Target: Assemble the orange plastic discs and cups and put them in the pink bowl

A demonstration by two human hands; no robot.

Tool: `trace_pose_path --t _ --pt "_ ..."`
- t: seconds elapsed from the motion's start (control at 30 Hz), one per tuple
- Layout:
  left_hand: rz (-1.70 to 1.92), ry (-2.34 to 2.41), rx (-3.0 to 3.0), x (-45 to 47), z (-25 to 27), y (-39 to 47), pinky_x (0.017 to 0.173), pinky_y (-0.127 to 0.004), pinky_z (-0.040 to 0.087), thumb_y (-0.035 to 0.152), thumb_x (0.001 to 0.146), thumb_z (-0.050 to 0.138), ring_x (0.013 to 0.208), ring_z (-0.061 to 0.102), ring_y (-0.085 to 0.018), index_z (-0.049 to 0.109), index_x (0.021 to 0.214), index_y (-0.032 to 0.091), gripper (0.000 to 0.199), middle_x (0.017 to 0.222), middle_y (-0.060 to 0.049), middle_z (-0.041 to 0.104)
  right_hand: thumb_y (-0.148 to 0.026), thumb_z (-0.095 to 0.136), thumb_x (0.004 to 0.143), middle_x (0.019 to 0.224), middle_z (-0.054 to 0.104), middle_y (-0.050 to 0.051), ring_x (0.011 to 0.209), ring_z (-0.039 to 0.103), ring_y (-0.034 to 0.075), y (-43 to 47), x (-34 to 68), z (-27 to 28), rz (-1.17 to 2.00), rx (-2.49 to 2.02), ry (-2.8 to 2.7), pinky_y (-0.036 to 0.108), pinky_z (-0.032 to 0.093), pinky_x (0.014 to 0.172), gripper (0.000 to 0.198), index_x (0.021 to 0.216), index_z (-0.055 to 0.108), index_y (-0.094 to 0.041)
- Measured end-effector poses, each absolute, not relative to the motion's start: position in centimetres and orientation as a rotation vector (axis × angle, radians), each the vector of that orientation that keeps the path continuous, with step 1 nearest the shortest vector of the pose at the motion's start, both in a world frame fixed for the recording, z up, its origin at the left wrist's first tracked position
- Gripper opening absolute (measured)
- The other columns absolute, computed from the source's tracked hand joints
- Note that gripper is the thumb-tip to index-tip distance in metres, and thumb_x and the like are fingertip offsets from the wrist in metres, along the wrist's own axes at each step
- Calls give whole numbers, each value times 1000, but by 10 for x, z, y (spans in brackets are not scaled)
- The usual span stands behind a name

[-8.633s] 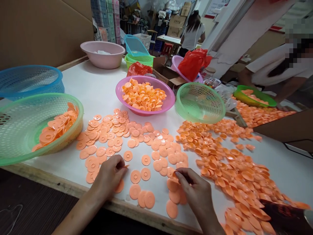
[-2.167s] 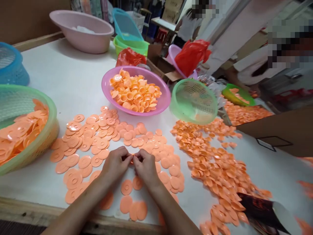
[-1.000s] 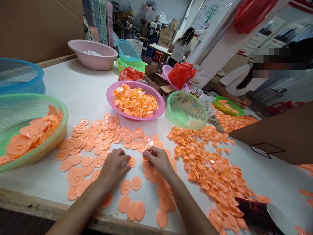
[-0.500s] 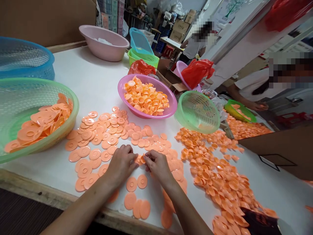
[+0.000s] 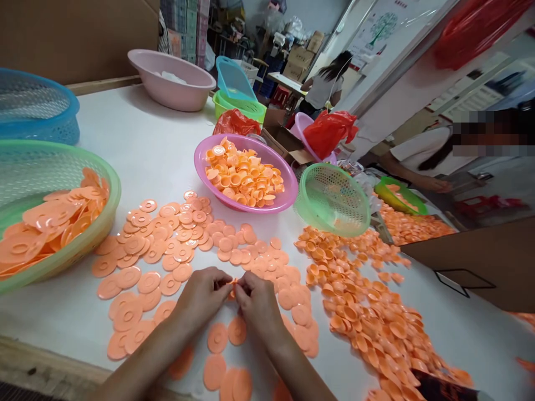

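Note:
My left hand [image 5: 208, 294] and my right hand [image 5: 256, 301] meet low over the white table. Both are closed, fingertips pinching a small orange plastic piece [image 5: 233, 288] between them. Most of that piece is hidden by the fingers, so its shape is hard to make out. Flat orange discs [image 5: 183, 252] with raised rings lie spread to the left and beyond my hands. A few plain and ringed discs [image 5: 218, 337] rest just below my wrists. To the right runs a long pile of small orange cups [image 5: 368, 301].
A pink basin [image 5: 291, 192] heaped with orange cups stands beyond the discs. On the left, a green basket [image 5: 109, 209] holds large discs, near a blue basket [image 5: 50, 133]. Another green basket [image 5: 334, 203] sits at the right. A co-worker's hand [image 5: 437, 184] is past the cardboard [image 5: 468, 264].
My hands have come closer together and now meet at the small orange piece. The whole view has shifted slightly, so the table's things appear lower and further left.

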State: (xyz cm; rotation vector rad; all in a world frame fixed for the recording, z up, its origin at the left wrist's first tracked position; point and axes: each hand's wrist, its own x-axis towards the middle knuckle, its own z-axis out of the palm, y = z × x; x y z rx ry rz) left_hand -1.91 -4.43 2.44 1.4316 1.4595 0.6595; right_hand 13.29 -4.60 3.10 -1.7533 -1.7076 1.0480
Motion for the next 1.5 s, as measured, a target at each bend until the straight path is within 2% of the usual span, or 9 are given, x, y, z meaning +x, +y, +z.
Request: trace_pose_path --t 0.13,0.3,0.53,0.8,0.93,1.07,1.23,1.33,1.5 --pt "710 1499 1297 -7 16 -46 55 -25 35 27 73 55 60 53 -14 60 56 16 21 58 0 59 -16 49 80 56 55 -1 51 48 12 -51 132 26 963 -1752 -1784 22 30 48 17 63 48 -20" --pt "790 1425 1226 -10 11 -49 55 -23 38 33 73 55 60 53 -13 62 60 16 23 59 0 60 -19 46 85 57 54 -1 52 45 12 -57 127 25 789 -1722 -1841 23 28 50 22 63 43 -21" --pt "685 1435 1131 -7 20 -45 37 -21 30 38 69 54 35 43 -10 53 57 19 22 43 5 48 -16 51 78 55 60 -1 50 56 13 -48 128 22 1007 -1716 -1696 21 37 49 14 64 53 -21" --pt "794 1463 1253 -31 36 -46 45 -24 39 44 73 53 44 50 -13 66 65 18 30 52 1 56 -18 57 71 42 53 -6 35 54 13 -28 133 44 1334 -1652 -1449 20 41 36 9 64 53 -20" --pt "787 1635 1503 -71 42 -63 65 -29 48 38 77 53 70 62 -18 71 87 19 28 80 -4 69 -29 63 75 55 64 -2 45 62 13 43 145 113 1051 -1366 -1354 22 51 45 13 79 61 -16" --pt "511 1592 1879 -76 26 -86 72 -30 43 17 72 51 83 61 -20 71 77 21 21 86 -5 65 -29 65 75 69 69 1 58 68 15 88 194 158 720 -1343 -1401 24 54 54 30 102 65 -15" --pt "543 1490 1982 -41 7 -78 71 -30 42 19 83 44 82 58 -19 69 77 21 26 86 -5 61 -24 60 73 67 70 4 66 66 18 35 294 125 417 -1842 -1658 26 51 62 14 74 71 -16" --pt "582 1447 1986 -29 8 -66 72 -31 42 26 87 44 82 57 -19 70 84 22 26 89 -4 60 -18 62 67 73 72 5 69 65 18 -8 326 89 424 -1965 -1668 28 49 65 12 72 72 -16" --pt "623 1491 1845 -34 11 -62 72 -29 45 36 83 55 79 58 -17 68 103 22 28 96 -2 59 -37 61 77 66 66 3 62 59 17 -30 316 53 354 -2094 -1620 27 42 60 21 70 66 -18"
